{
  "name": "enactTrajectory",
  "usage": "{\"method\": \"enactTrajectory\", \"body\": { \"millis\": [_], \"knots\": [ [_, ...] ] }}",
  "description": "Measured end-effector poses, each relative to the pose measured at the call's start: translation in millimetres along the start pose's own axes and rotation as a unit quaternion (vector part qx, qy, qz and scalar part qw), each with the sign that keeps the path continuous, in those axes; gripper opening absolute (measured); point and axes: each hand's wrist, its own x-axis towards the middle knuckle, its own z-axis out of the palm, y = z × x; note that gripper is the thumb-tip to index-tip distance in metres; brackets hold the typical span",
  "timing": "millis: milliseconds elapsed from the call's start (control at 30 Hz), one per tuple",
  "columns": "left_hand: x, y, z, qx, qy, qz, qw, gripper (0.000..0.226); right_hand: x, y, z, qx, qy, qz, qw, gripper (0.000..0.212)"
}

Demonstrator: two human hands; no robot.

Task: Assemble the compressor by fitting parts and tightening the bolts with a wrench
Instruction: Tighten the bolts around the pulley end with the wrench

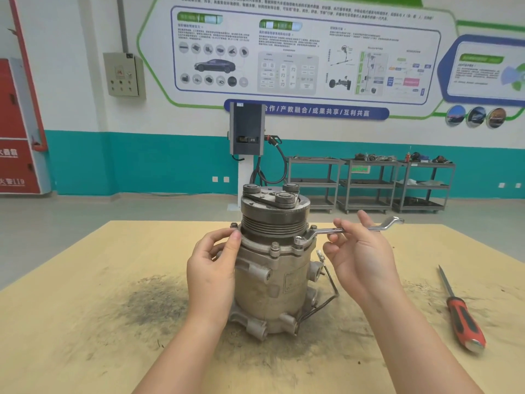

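A blue banner (306, 111) on the far wall reads "合作/产教融合/成果共享/互利共赢"; the red cabinet (17, 132) at far left shows "119" near its foot. The smaller print on the wall poster (298, 52) is too blurred to read, and a label on the compressor body is also illegible.

A charging post (246, 132) with a black cable stands behind the table, 3 grey carts (369, 183) line the wall to its right, and a grey switch box (123, 74) hangs at upper left. A red-handled screwdriver (461, 311) lies on the table (85, 322) at right, tip pointing far, well apart from the work. Dark grime stains the tabletop left of centre.

The compressor (272, 268) stands upright at the table's middle, long axis vertical, pulley end up, black wire trailing down its right side. The wrench (349, 229) lies roughly level, long axis left to right, its ring end seated on a bolt (298, 240) on the right of the flange.

The right hand (360, 251) pinches the wrench shaft between thumb and fingertips. The left hand (213, 260) is curled against the compressor's left side, fingertips at the flange beside another bolt (234, 225); whether it pinches anything I cannot tell.
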Motion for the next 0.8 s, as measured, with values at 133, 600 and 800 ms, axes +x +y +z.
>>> {"method": "enactTrajectory", "body": {
  "millis": [133, 600, 800],
  "knots": [
    [2, -2, 0, 0.004, 0.002, 0.003, 1.000, 0.006, 22, -25, 8, -0.093, -0.081, 0.073, 0.990, 0.029],
    [-2, -7, 2, 0.020, 0.020, 0.031, 0.999, 0.009, -35, -4, -34, -0.212, -0.210, -0.279, 0.913, 0.013],
    [-20, -22, 6, 0.246, -0.114, 0.112, 0.956, 0.124, -57, -1, -20, -0.454, -0.247, -0.369, 0.772, 0.046]
  ]
}}
